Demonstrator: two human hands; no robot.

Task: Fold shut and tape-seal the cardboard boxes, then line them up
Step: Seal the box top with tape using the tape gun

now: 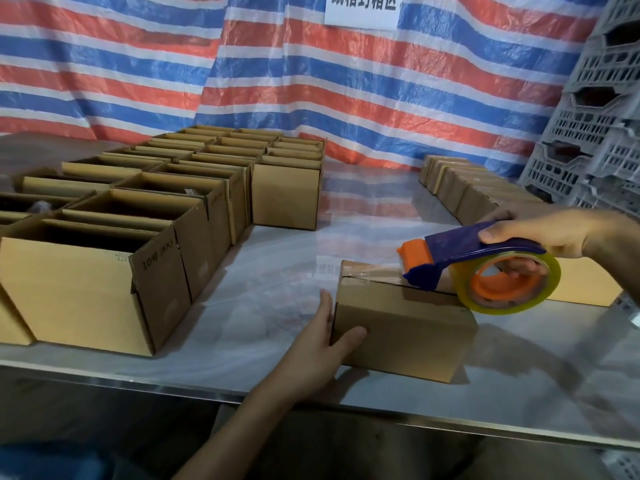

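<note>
Tape dispenser (450,252), gripped in the right hand (540,230), rests on the top seam of a closed cardboard box (398,327) near the counter's (277,282) front edge. Left hand (322,341), fingers straight, braces the box's left end. Best pulled low, steady, centred on the seam.

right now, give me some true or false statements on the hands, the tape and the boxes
1. The right hand grips the dispenser. True.
2. The left hand lies flat on top of the box. False: it presses against the box's left end, thumb on the near side.
3. The left boxes are taped shut. False: they stand open.
4. A tape strip runs from the dispenser onto the box's top. True.
5. The crates stand at the left. False: they are stacked at the right.
</note>
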